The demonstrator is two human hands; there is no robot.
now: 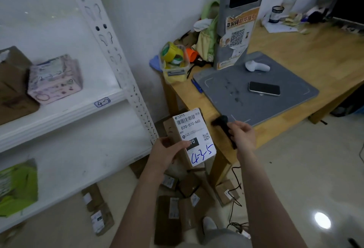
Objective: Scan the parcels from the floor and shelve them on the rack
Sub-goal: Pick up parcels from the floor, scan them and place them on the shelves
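Left hand [169, 150]: arm stretched forward, thumb and fingers clasping a small cardboard parcel [194, 137] by its lower left edge.
Parcel: held up tilted between white rack [118, 60] and wooden table [295, 51], label marked 4-3-5 facing up, above the floor parcels [169, 214].
Right hand [243, 135]: just beside it, curled round a black handheld scanner [226, 129], head toward the label.

Parcel depot, seemingly — numbered rack [110, 51], parcels [169, 218].
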